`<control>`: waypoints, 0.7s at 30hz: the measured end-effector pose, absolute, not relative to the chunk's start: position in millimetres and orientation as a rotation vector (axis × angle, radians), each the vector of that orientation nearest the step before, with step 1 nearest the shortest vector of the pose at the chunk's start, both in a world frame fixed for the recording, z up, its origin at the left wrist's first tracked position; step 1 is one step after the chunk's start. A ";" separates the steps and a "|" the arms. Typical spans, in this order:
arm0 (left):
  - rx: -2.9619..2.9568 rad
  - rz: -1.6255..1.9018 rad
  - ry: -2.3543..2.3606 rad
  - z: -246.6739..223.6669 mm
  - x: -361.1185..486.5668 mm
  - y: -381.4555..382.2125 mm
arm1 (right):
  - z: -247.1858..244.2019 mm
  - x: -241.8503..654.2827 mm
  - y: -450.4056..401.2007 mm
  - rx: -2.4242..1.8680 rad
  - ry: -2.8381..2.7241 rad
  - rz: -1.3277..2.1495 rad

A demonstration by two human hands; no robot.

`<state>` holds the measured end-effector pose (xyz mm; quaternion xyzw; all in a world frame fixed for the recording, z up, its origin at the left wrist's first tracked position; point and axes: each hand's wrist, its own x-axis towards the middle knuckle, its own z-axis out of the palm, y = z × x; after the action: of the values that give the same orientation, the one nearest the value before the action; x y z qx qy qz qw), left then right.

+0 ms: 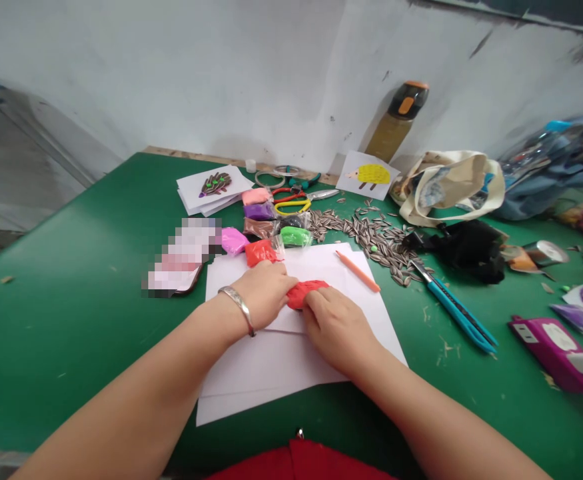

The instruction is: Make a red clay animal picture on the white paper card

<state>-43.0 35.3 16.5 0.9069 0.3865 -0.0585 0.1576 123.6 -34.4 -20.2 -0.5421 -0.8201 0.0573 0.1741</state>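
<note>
A flat, roundish patch of red modelling clay lies on white paper in front of me. My left hand, with a silver bangle at the wrist, has its fingers curled and pinches the clay's left edge. From the near right side, my right hand presses bent fingers onto the same piece. Some fingertips are hidden behind the hands. Just beyond the left hand sits a red clay packet. An orange pen rests on the paper to the right.
Sunflower seeds are heaped behind the paper, near scissors. A blue utility knife and a purple stapler-like object lie at right. At left is a blurred-out phone. A bottle leans against the wall.
</note>
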 end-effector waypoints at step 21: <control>2.609 -0.116 1.086 13.5 -42.4 45.1 | -20.6 116.3 -33.3 -1.505 -2.260 0.050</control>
<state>-42.4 45.1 13.5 0.9111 0.3794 -0.0405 0.1560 116.3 -33.3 -20.6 -0.5418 -0.8133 0.0179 0.2115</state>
